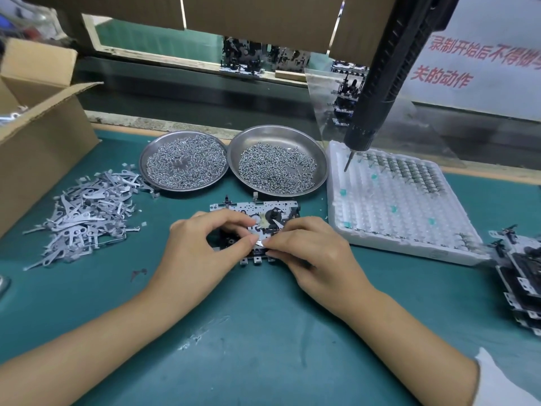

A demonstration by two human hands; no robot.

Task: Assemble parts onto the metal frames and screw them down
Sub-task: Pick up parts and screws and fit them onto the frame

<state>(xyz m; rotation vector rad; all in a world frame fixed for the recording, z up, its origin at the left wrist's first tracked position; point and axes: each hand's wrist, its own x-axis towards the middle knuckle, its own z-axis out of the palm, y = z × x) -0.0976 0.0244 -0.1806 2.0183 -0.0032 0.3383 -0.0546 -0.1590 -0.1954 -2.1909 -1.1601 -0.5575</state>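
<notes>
Green bench (263, 332), 2 screw dishes (276, 136). Metal frame (263, 208) flat; left hand (202, 247) & right hand (316, 253) pinching small metal part (260, 243).

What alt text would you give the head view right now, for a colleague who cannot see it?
Two bare hands, left hand and right hand, pinch a small metal lever over a metal frame on a green mat. Behind sit two screw dishes, a lever pile at left, a white tray and a hanging screwdriver at right.
</notes>
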